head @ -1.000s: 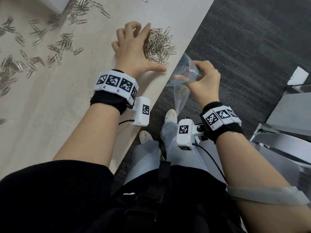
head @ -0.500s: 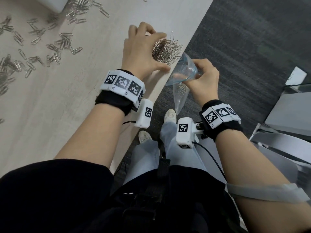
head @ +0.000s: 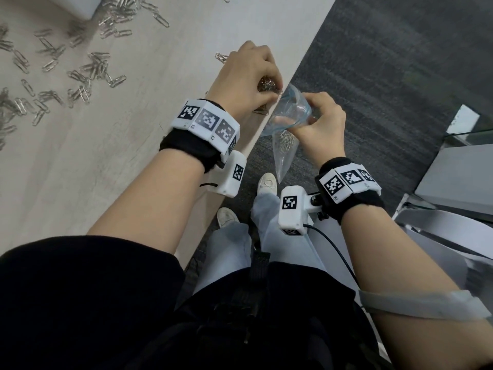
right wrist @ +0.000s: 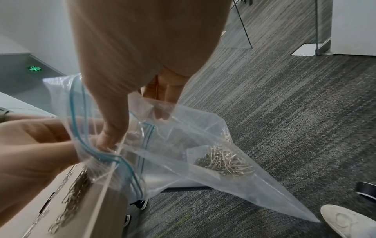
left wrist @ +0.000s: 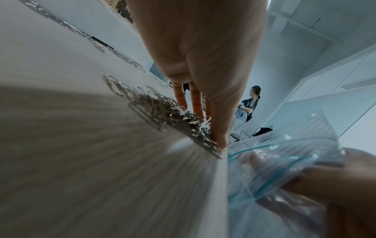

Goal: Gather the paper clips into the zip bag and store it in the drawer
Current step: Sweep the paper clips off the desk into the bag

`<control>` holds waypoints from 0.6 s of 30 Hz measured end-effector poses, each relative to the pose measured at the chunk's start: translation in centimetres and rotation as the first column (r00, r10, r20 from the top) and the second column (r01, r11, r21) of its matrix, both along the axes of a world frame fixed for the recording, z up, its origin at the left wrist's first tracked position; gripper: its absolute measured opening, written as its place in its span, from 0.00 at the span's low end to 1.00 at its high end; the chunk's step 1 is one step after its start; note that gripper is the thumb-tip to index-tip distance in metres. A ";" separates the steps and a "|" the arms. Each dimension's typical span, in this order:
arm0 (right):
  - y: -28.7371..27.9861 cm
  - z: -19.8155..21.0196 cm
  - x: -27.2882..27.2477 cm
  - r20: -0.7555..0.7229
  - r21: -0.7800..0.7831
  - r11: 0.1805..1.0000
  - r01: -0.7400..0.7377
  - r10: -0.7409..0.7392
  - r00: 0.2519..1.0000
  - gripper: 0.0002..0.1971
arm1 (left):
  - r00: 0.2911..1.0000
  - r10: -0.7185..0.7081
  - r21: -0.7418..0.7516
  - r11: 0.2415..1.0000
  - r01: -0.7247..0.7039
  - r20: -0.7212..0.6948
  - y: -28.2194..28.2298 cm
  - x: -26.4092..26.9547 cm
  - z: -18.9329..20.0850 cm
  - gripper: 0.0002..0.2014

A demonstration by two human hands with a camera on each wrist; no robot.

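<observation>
My left hand [head: 266, 89] is cupped over a pile of silver paper clips [left wrist: 173, 116] at the right edge of the wooden table [head: 106, 161]. Its straight fingers [left wrist: 197, 103] and thumb press against the pile. Just below that edge, my right hand [head: 306, 121] pinches the rim of the clear zip bag [head: 288, 113] and holds its mouth open, thumb inside [right wrist: 109, 138]. The bag hangs over the carpet with a clump of clips [right wrist: 223, 161] in its bottom. More clips [head: 80, 76] lie scattered across the table to the left.
A white box [head: 77, 4] stands at the table's far edge among loose clips. Dark grey carpet [head: 386, 76] and my white shoes [head: 266, 182] lie below the bag. Grey-white furniture [head: 458, 169] stands at the right. Another person [left wrist: 250, 103] sits far off.
My left hand has swept the clip pile along the table to its right edge, up against the bag's mouth. The right hand kept the bag open by the edge.
</observation>
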State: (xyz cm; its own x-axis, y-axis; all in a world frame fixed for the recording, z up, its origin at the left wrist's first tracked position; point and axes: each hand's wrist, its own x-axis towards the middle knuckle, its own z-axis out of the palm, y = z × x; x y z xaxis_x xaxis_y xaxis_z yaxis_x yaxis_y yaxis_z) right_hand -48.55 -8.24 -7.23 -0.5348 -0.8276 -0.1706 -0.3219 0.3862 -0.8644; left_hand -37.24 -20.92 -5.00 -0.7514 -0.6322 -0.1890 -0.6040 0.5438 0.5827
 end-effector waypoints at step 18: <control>0.2 -0.6 0.1 -0.017 -0.049 0.999 -0.009 0.009 1.000 0.24 | 0.968 0.191 0.081 0.975 -0.206 0.163 -0.1 4.2 1.4 0.45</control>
